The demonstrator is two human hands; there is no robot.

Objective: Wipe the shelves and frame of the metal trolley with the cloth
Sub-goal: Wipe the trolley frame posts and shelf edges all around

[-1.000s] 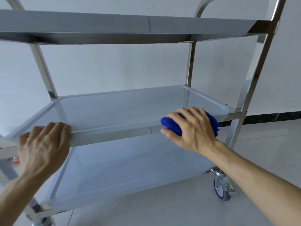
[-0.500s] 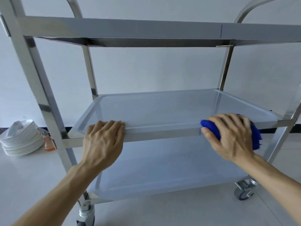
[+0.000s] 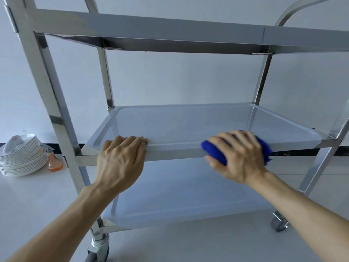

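Most of the blue cloth (image 3: 217, 153) is covered by the right hand (image 3: 238, 156), which is smeared with motion blur, so the fold of the fabric cannot be made out. The fingertips of the left hand (image 3: 120, 159) curl over the front edge of the trolley's middle shelf (image 3: 188, 121) and their ends are hidden. The top shelf (image 3: 170, 29) runs off the right edge, the front-left caster (image 3: 98, 250) is cut by the bottom edge, and what lies on the stack of plates (image 3: 22, 157) is too small to tell.
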